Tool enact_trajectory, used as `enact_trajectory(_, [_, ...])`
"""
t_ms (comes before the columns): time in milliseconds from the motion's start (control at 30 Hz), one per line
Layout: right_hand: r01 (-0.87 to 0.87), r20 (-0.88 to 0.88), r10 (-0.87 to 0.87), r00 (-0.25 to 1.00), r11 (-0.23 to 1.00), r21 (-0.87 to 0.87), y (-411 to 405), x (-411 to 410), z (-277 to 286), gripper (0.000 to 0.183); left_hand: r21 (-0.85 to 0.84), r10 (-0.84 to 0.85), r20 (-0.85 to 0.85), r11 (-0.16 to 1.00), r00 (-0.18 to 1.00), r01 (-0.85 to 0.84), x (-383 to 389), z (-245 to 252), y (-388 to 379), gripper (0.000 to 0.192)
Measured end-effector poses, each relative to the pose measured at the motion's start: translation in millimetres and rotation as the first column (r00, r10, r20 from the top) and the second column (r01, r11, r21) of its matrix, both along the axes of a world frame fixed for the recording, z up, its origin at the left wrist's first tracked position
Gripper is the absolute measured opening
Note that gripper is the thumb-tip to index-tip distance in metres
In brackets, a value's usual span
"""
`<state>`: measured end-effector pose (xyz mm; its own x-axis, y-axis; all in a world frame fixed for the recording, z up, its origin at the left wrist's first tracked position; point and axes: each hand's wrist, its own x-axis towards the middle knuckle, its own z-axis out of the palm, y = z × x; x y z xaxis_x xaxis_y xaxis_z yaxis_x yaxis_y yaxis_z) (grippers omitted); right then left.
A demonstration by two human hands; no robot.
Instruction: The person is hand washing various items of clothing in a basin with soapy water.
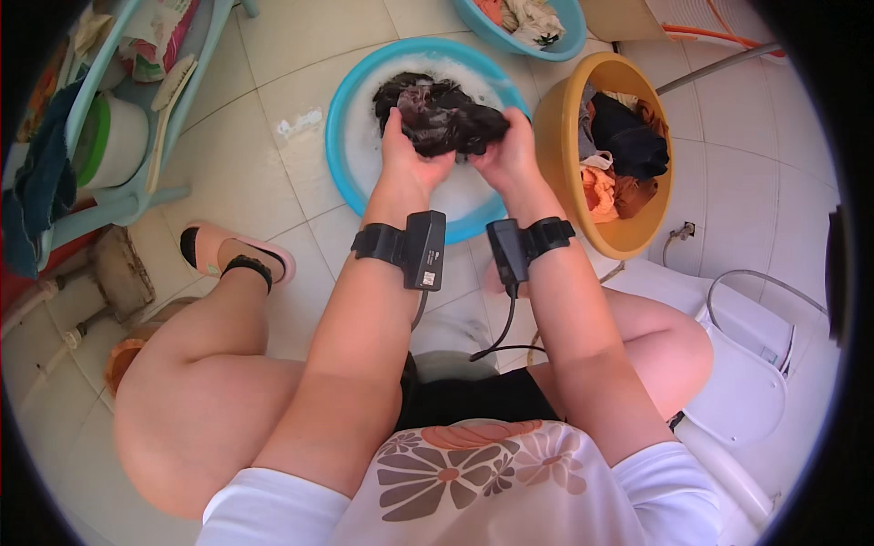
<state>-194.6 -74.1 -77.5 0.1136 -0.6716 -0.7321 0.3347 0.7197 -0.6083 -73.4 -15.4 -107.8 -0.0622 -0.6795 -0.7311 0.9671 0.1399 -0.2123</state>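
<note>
A wet, dark brown cloth or garment [444, 119] is bunched up between my two hands, over a round blue plastic basin [336, 136] of sudsy water. My left hand [413, 153] grips its near left side, the thumb on top. The right end of the cloth is in my right hand [509, 147], near the basin's right rim. White foam [369, 164] lies around the cloth, and the fingers are partly hidden beneath it. Both forearms wear black strapped devices with cables.
At the right stands a yellow plastic tub [556, 136] of clothes; behind it is another blue basin [577, 31] with clothes. A pale blue plastic rack [194, 89] at the left holds a scrubbing brush [167, 102] and a green-rimmed white container [119, 140]. A white toilet seat lid [741, 382] lies at right.
</note>
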Motion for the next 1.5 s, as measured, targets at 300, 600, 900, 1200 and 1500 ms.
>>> enact_trajectory(300, [-0.878,-0.957,-0.027,0.288,0.391,-0.276,29.9,45.4,-15.1,0.025,0.0,-0.249,0.293,0.965,0.923,0.261,-7.7,-22.5,5.0,0.037])
enact_trajectory(600, [-0.825,-0.846,0.063,0.53,0.271,-0.496,56.0,62.1,0.7,0.014,-0.059,-0.163,0.252,0.981,0.954,0.183,28.1,-26.3,2.2,0.035])
enact_trajectory(900, [-0.791,-0.89,0.133,0.437,0.527,-0.309,26.1,53.5,-6.3,0.02,0.083,-0.246,0.38,0.969,0.892,0.232,10.3,-15.9,1.7,0.031])
enact_trajectory(1200, [-0.532,-0.815,0.072,0.576,0.789,-0.306,-41.0,0.4,-51.1,0.029,0.173,-0.429,0.478,0.902,0.766,0.396,-19.6,6.0,-10.0,0.062])
enact_trajectory(1500, [-0.233,-0.307,0.118,0.944,0.899,-0.372,-27.8,1.5,69.2,0.056,0.558,-0.571,0.73,0.816,0.375,0.155,-20.9,6.0,0.8,0.072])
